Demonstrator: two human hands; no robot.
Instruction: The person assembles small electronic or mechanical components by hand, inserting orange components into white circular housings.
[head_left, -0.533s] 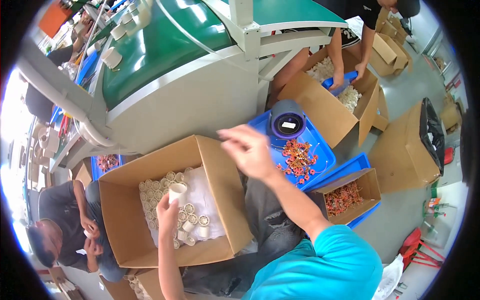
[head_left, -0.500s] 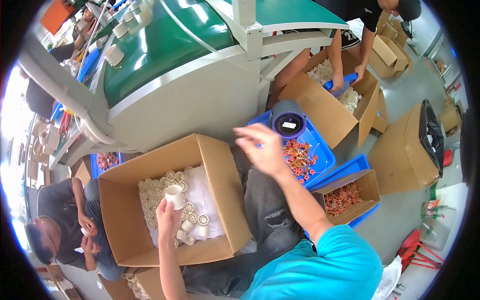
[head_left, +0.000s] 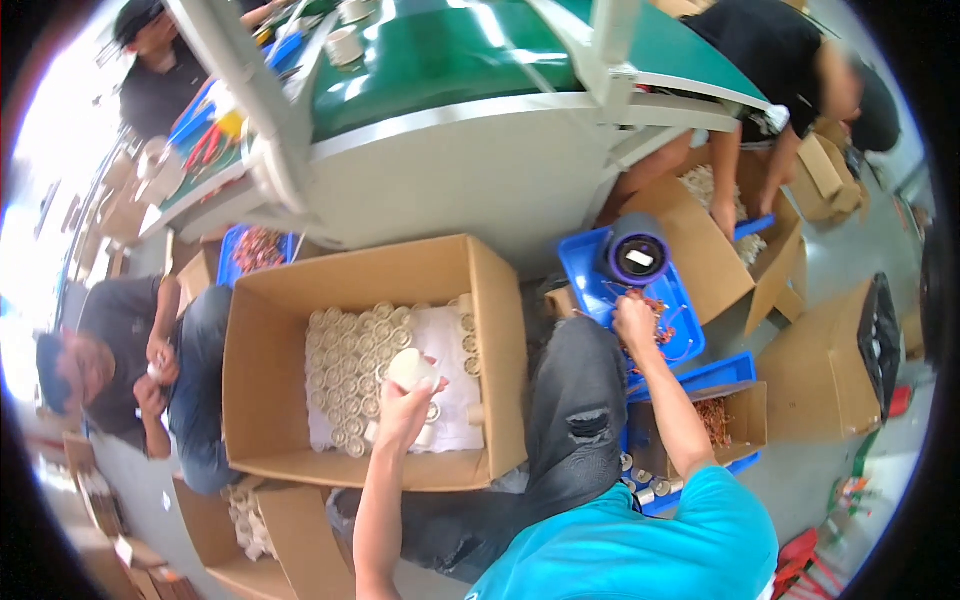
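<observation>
My left hand [head_left: 402,412] is closed around a white plastic cup-shaped part [head_left: 408,369], held tilted above a large open carton [head_left: 375,272]. Inside that carton, many similar white round parts [head_left: 345,350] stand in packed rows on a white sheet [head_left: 455,400], with a few along the right wall. My right hand [head_left: 634,320] reaches into a blue tray [head_left: 578,262] on the right, fingers bunched at a pile of small red-orange wired parts [head_left: 662,325]. What its fingertips hold is hidden. A dark purple-rimmed cylinder [head_left: 638,250] stands in the tray beside that hand.
A smaller carton of wired parts [head_left: 714,420] rests in another blue tray near my right elbow. A grey-framed green conveyor [head_left: 450,60] runs ahead. One person [head_left: 130,320] sits at left; another [head_left: 770,60] bends over a carton [head_left: 690,240] at far right.
My right hand has dropped from above my knee into the blue tray's wired parts. The left hand still holds the white part, now tilted. The whole view has shifted.
</observation>
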